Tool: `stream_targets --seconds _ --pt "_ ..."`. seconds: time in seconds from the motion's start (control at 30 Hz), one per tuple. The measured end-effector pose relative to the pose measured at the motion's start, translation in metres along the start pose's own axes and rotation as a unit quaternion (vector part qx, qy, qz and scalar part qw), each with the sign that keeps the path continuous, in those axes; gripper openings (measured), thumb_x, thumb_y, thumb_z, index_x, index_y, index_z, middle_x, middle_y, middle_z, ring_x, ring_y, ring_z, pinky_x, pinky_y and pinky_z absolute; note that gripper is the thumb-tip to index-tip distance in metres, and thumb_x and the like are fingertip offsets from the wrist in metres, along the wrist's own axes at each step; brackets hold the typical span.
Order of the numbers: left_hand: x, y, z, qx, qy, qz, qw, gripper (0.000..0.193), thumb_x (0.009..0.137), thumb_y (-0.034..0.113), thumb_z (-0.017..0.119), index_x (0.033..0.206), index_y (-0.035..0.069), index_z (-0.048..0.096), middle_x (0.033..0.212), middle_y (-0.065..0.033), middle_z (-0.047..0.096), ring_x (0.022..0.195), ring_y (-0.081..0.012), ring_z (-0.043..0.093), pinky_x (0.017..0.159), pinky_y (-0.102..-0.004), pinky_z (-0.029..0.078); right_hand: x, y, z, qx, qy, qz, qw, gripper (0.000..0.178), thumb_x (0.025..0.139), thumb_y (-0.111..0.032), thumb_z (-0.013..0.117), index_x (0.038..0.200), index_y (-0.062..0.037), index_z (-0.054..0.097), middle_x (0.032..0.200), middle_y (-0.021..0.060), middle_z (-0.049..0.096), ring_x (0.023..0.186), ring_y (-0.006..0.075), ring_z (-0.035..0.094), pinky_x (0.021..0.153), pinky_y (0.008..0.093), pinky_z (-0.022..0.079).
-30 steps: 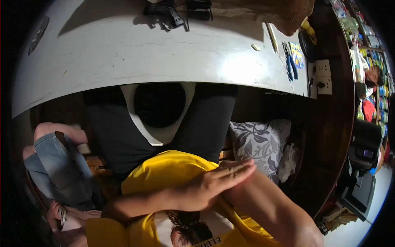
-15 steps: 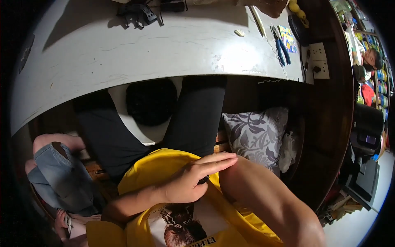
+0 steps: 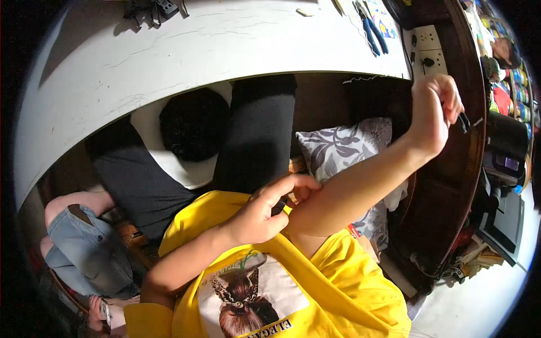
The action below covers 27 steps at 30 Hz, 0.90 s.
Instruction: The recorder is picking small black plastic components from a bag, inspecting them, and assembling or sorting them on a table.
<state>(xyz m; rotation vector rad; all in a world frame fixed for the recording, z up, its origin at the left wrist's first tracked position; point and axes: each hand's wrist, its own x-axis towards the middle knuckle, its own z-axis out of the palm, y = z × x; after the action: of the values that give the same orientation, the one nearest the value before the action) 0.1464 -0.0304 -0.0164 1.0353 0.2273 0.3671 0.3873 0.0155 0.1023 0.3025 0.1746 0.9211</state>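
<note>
My right hand is raised at the upper right, by the dark wooden panel. Its fingers are curled round a small black object with a thin pale tip, whose kind I cannot make out. My left hand lies across my lap, fingers bent against my right arm near the elbow. Something small and black shows between its thumb and fingers, mostly hidden. In front is the white table. Blue-handled pliers lie at its right end, and black plastic parts stand at the far left.
A white socket board is beside the table's right end. Below it rests a leaf-patterned cushion. A round black seat or pad shows between my knees. Someone in denim sits close on my left; another person is at far right.
My right forearm has swung up to the upper right, bringing the hand and its black object into view. My left fingers, stretched before, are now bent. The view has shifted, so the table appears higher.
</note>
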Motion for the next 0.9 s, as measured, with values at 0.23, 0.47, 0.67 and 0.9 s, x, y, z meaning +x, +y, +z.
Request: stream_targets --seconds 0.23,0.47,0.67,0.9 --pt "0.007 -0.004 0.000 0.048 0.040 0.028 0.998 0.059 0.065 -0.012 0.039 0.123 -0.001 0.043 0.115 -0.0076 0.049 0.099 -0.0147 0.049 0.085 -0.0253 0.039 0.009 0.001 -0.022 -0.018 0.062 -0.051 0.997 0.031 0.080 -0.012 0.047 0.050 -0.0161 0.044 0.036 -0.0065 0.033 0.031 0.0049 0.032 0.039 0.0212 0.026" --pt "0.010 -0.012 -0.006 -0.032 0.038 -0.033 0.998 0.042 0.068 -0.012 0.041 0.108 0.001 0.045 0.097 -0.0033 0.048 0.090 -0.0118 0.048 0.082 -0.0248 0.038 0.028 0.004 -0.052 -0.139 0.132 -0.123 0.974 0.036 0.086 -0.031 0.038 0.052 -0.0171 0.044 0.037 -0.0073 0.031 0.031 0.0053 0.030 0.038 0.0211 0.025" --pt "0.009 -0.009 -0.015 0.048 0.058 -0.033 0.997 0.057 0.065 -0.014 0.041 0.120 0.003 0.044 0.097 -0.0061 0.055 0.085 -0.0144 0.053 0.078 -0.0265 0.044 0.040 0.003 -0.077 -0.183 0.170 -0.119 0.961 0.036 0.087 -0.037 0.035 0.064 -0.0114 0.046 0.046 -0.0042 0.033 0.039 0.0102 0.031 0.041 0.0248 0.026" --pt "-0.003 -0.002 -0.029 0.034 0.144 0.071 0.986 0.024 0.085 0.000 0.048 0.109 0.003 0.049 0.087 -0.0024 0.050 0.080 -0.0078 0.047 0.075 -0.0249 0.041 -0.005 0.029 -0.066 -0.600 0.097 -0.143 0.781 0.018 0.081 -0.020 0.052 0.079 -0.0023 0.052 0.069 0.0041 0.049 0.054 0.0134 0.038 0.055 0.0280 0.034"
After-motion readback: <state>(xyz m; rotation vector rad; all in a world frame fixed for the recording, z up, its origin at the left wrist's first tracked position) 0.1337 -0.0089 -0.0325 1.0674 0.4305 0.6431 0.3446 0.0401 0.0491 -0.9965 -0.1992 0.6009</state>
